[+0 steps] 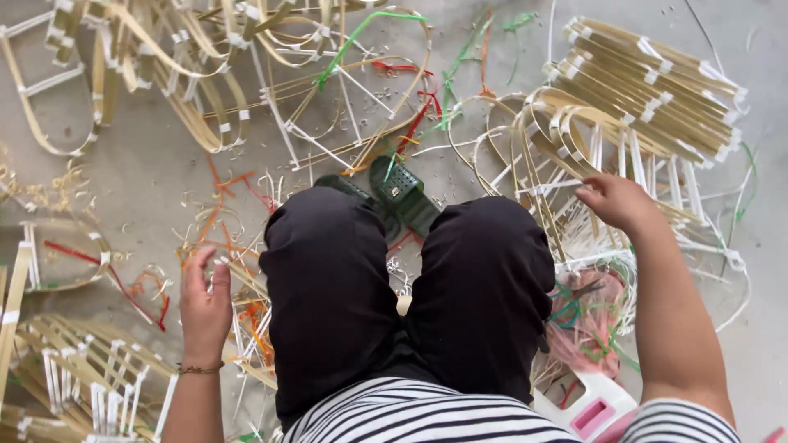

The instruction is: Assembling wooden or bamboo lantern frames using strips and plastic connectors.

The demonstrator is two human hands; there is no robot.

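Green sandals [400,193], pink-and-white stool [593,406]

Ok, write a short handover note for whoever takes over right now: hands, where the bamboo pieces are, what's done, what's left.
Left hand: open, empty, hovering over loose orange and pale strips by the left knee.
Right hand: reaching onto the curved pale bamboo frames with white ties; grip not visible.
Done: a stack of tied flat bamboo frames lies far right, more lower left.
Left: loose strips and unstacked curved frames all around.
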